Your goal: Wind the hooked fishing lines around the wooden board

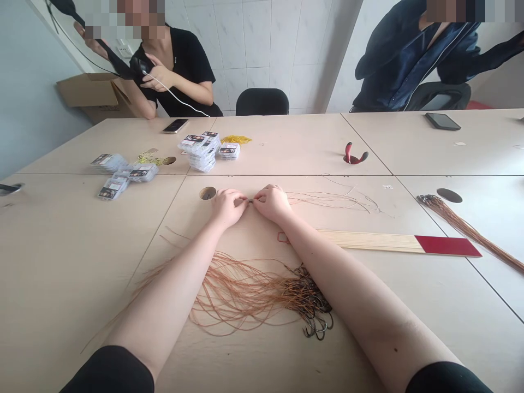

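Observation:
My left hand [229, 207] and my right hand [272, 203] are close together over the table, each closed in a pinch. Between their fingertips shows a small dark metal piece [251, 201], too little of it visible to tell its kind. Thin orange lines [323, 197] run out to the right from behind my right hand. Nearer to me, partly under my forearms, lies a loose bunch of orange fishing lines [241, 292] with dark fish hooks [317, 316] at its right end.
A flat wooden strip [376, 240] with a red end lies beside my right forearm. Another bundle of hooked lines [454, 215] is at the right. Stacked clear plastic boxes [202, 153], red-handled pliers [355, 155] and phones [442, 121] stand farther back. Two people [190, 60] are across the table.

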Tool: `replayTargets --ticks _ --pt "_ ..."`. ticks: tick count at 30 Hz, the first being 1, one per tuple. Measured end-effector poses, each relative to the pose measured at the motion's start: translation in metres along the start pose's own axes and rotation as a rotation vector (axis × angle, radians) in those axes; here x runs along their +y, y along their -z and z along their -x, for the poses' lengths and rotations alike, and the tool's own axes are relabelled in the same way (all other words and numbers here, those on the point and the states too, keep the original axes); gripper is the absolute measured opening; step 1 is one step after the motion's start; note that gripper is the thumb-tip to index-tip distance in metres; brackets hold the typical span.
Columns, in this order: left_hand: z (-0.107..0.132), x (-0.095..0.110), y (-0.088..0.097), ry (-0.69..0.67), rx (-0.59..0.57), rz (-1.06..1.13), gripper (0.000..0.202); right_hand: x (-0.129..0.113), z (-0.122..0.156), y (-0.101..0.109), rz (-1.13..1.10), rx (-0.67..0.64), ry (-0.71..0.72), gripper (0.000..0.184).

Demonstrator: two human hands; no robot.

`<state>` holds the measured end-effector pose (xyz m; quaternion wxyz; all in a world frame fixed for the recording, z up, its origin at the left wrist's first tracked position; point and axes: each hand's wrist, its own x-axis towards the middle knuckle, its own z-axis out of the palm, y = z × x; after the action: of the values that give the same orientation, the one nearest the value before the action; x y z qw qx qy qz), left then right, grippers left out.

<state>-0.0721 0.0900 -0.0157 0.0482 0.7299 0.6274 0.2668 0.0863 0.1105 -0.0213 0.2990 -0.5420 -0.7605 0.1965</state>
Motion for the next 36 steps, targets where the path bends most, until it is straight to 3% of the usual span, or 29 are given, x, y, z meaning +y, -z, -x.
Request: replayTargets --ticks 10,36 --pt "0.0074 -0.0054 0.007 -0.066 0.023 -0.06 0.037 -0.0017 -0.0028 -0.0003 -0.007 0.016 -0.006 0.019" --pt "0.0029 -0.0056 0.0044 -0.118 0.044 0.029 0.015 -0.0012 0.0001 0.0006 -0.089 0.062 0.019 0.015"
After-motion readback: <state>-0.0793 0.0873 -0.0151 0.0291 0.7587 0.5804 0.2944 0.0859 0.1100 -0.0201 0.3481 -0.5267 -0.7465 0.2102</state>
